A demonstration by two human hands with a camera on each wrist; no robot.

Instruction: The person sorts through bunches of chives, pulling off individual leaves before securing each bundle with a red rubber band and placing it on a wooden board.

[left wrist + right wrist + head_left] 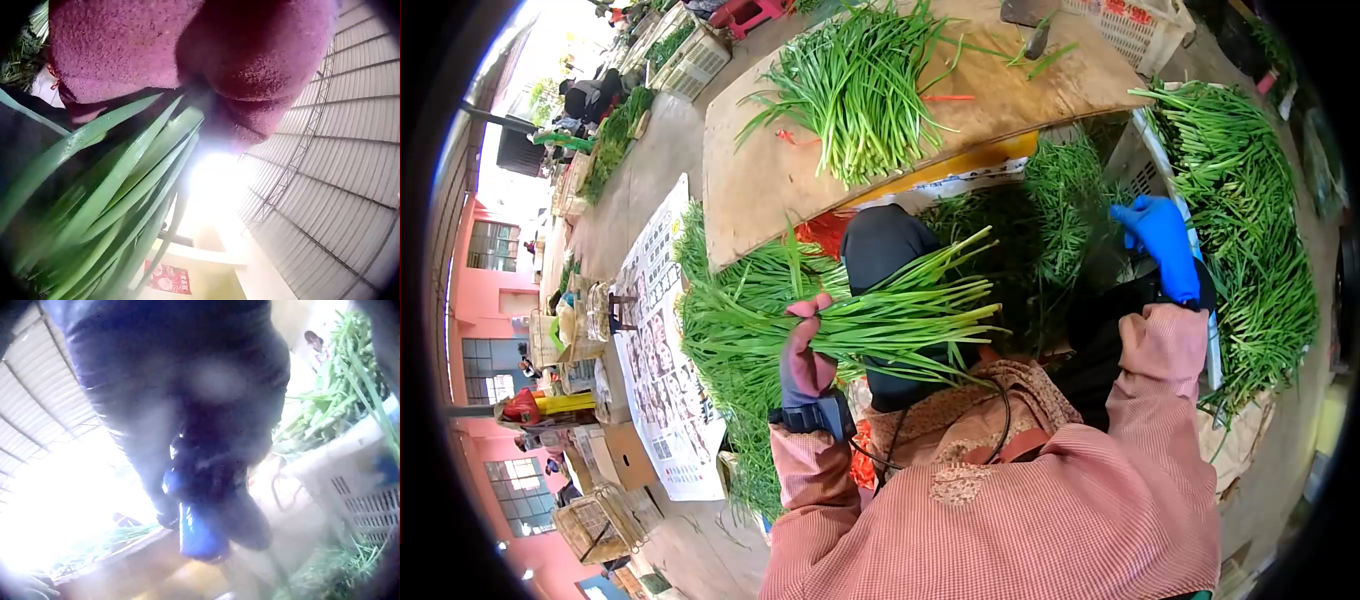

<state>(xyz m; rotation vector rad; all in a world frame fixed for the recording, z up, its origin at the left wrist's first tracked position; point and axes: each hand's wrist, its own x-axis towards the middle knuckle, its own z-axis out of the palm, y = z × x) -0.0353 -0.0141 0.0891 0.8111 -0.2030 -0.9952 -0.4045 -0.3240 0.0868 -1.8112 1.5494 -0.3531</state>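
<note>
My left hand (805, 355), in a purple-maroon glove, grips a bunch of green chives (920, 315) above my lap. The pale cut ends point right and the leaf tips spread left over a heap of loose chives (745, 400). Close up in the left wrist view, long flat chive leaves (125, 181) come out below the gloved fingers (250, 56). My right hand (1160, 245), in a blue glove, is beside the crate of chives (1245, 230) on the right. Its fingers hang loosely bent in the right wrist view, with nothing seen between them.
A wooden board (740, 190) in front carries a pile of chives (860, 95), red ties and a dark tool (1037, 40). Loose greens (1065, 190) lie low between the board and the right crate. A printed sheet (665, 350) hangs at left. Another white crate (1145, 35) stands beyond the board.
</note>
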